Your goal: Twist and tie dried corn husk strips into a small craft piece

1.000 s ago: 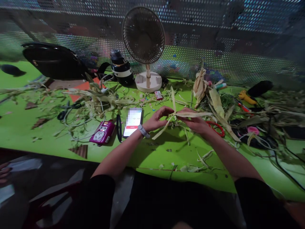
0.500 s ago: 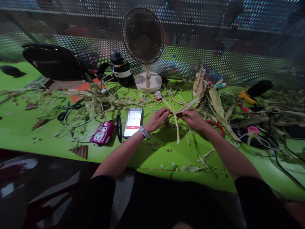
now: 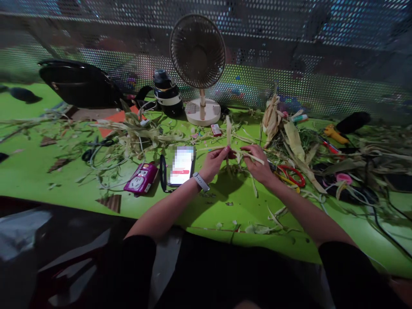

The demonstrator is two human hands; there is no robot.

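Several pale corn husk strips [image 3: 228,131] cross one another above the green table [image 3: 225,214]. My left hand [image 3: 215,164], with a white watch on its wrist, pinches them where they meet. One strip points up from the fingertips and another runs out to the left. On the other side, my right hand [image 3: 256,163] has its fingers closed on the strips' right part, and a strip end lies across its fingers. The exact grip of the fingertips is too small to tell.
Beyond my hands stand a fan [image 3: 203,112] and a black bottle [image 3: 168,101]. A lit phone [image 3: 181,165] and a purple power socket [image 3: 140,178] lie left. Husks [image 3: 294,139], red-handled scissors [image 3: 301,175] and cables are at right.
The crossed strips have turned: one now points up and one left, where one hung down before. My right hand has shifted slightly, uncovering the scissors. The view has moved a little.
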